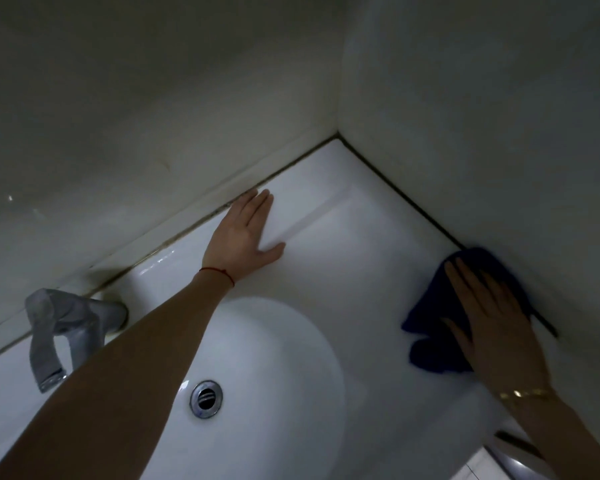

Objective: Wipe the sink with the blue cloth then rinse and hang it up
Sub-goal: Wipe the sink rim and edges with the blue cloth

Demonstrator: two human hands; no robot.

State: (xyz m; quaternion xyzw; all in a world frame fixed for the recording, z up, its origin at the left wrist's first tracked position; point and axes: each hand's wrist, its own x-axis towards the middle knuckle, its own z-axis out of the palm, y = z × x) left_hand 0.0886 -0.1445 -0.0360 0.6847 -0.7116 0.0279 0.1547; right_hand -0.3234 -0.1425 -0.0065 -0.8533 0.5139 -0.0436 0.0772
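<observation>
The fingers of the right hand (pixel 492 327) lie straight and flat on top of the blue cloth (pixel 430 327), pressing it onto the white sink (pixel 343 271) surround rather than gripping it. The cloth is bunched under the palm and fingers, spilling out to the left of the hand, with its far edge touching the dark seam where the surround meets the right-hand wall (pixel 482 116). A gold bracelet (pixel 523 393) circles that wrist.

The left hand (pixel 246 233) is also released, fingers straight and together, thumb spread, resting flat on the back ledge of the sink just beside the rear wall seam, well apart from the cloth. A thin red thread (pixel 219 271) sits on its wrist.

Below the left forearm lie the oval basin and its metal drain (pixel 206 398); the chrome tap (pixel 66 327) stands at the left. No writing or brand can be read anywhere.
</observation>
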